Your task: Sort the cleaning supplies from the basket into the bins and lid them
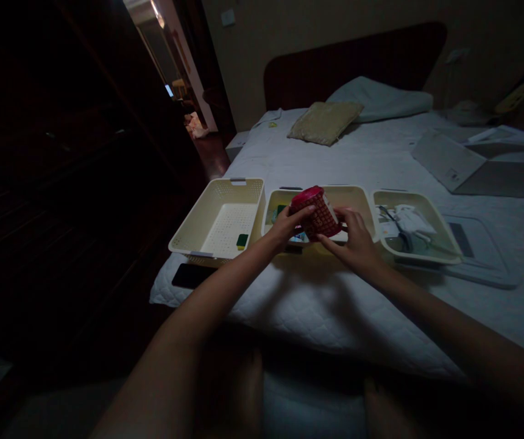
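Standing leftmost, a cream perforated plastic basket (230,216) holds a green-and-yellow sponge (242,241). Rightward, the left hand (286,225) grips a tilted, red patterned cylindrical tub (314,214) over a cream rectangular plastic bin (357,199); the right hand (357,240) pinches the tub's lower end. Even, light pressure should steady it.

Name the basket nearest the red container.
The middle basket: the held red container appears in front of it, with the left basket and right basket to either side.

Three baskets (356,200) sit side by side on the bed (371,161), a cushion (325,123) behind them.
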`<state>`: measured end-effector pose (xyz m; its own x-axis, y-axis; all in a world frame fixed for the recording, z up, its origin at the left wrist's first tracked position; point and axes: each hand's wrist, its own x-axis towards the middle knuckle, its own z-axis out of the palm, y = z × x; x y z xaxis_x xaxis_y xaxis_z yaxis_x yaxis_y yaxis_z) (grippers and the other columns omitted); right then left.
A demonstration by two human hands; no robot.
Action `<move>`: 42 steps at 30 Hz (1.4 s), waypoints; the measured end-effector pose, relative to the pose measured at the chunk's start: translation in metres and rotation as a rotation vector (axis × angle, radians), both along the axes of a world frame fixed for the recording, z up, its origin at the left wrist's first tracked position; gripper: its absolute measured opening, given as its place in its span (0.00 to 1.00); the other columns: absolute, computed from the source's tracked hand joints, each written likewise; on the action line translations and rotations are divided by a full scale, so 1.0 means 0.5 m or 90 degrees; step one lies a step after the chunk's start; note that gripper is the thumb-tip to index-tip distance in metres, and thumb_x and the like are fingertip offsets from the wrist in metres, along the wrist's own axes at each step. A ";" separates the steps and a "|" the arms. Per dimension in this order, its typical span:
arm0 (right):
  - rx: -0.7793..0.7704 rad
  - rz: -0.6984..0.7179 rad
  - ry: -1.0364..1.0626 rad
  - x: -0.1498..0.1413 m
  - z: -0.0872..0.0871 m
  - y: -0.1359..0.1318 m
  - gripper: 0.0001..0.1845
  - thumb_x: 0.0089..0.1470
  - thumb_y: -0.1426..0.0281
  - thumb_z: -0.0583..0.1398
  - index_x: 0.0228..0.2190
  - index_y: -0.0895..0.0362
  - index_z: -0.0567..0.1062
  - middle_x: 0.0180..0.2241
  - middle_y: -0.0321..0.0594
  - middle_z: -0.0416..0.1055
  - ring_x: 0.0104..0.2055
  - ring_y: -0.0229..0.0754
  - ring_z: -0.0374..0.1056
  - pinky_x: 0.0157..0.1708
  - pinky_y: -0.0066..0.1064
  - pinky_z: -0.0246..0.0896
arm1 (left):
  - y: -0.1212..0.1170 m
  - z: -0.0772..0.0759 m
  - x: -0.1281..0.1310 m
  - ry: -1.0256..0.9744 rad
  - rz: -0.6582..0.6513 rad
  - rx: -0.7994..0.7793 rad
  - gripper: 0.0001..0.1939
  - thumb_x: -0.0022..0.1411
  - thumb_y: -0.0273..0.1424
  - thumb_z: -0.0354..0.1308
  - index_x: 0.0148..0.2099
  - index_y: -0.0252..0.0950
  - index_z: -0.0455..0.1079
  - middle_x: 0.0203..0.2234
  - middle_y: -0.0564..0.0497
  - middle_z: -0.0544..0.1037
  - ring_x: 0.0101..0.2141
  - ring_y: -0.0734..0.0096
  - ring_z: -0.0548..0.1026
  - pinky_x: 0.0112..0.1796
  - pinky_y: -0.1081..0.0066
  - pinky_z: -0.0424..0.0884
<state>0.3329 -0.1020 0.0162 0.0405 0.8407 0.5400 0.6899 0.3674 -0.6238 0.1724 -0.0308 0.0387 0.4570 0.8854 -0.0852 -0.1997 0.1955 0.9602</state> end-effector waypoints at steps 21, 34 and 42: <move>-0.107 0.053 0.166 0.005 0.011 0.001 0.23 0.50 0.56 0.61 0.45 0.53 0.67 0.47 0.48 0.67 0.46 0.50 0.69 0.45 0.49 0.68 | 0.016 0.000 -0.018 0.016 0.032 -0.002 0.33 0.43 0.48 0.68 0.50 0.41 0.68 0.47 0.46 0.75 0.50 0.56 0.72 0.50 0.55 0.67; -0.177 -0.036 0.415 0.039 0.048 0.029 0.29 0.45 0.49 0.63 0.45 0.51 0.68 0.48 0.46 0.69 0.51 0.51 0.67 0.50 0.48 0.65 | 0.038 -0.004 -0.024 -0.034 -0.144 -0.063 0.28 0.49 0.47 0.64 0.48 0.34 0.71 0.34 0.45 0.79 0.42 0.60 0.75 0.46 0.60 0.70; -0.257 0.060 0.436 0.034 0.070 0.022 0.32 0.43 0.47 0.64 0.46 0.51 0.71 0.48 0.45 0.72 0.51 0.51 0.67 0.50 0.48 0.63 | 0.018 0.006 -0.021 -0.027 -0.232 -0.107 0.25 0.49 0.45 0.64 0.45 0.33 0.71 0.35 0.45 0.79 0.36 0.66 0.75 0.42 0.64 0.69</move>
<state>0.3500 -0.0910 0.0511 0.1727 0.9821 0.0746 0.0835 0.0609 -0.9946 0.1618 -0.0219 0.0418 0.7445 0.6402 -0.1897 -0.1273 0.4150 0.9009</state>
